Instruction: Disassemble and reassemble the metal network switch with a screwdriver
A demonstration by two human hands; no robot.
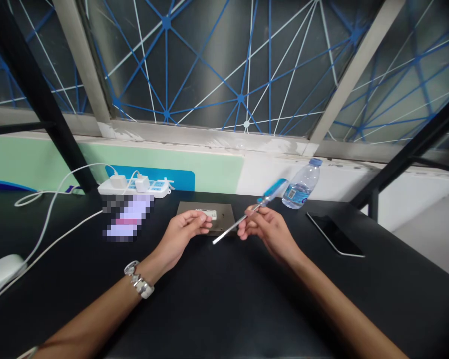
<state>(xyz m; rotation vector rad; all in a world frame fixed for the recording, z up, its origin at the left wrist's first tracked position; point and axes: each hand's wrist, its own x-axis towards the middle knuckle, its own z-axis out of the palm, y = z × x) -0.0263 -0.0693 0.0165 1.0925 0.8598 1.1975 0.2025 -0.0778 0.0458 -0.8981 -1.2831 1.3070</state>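
Observation:
My right hand [265, 227] pinches a flat-blade screwdriver [230, 232] by its metal shaft. The tool slants, with its clear blue handle up to the right and its tip down to the left above the desk. My left hand [185, 230], a watch on its wrist, is closed with thumb and fingertips together; what they hold, if anything, is too small to make out. Behind both hands lies a flat grey-brown case [205, 206] with a white label and small dark marks. My hands cover part of its near edge.
A water bottle [303, 187] leans at the wall on the right, near a dark phone or tablet [335, 234]. To the left are a white power strip [160, 188] with plugs and cables, a blurred-out bright object [130, 219] and a white rounded device [3, 271].

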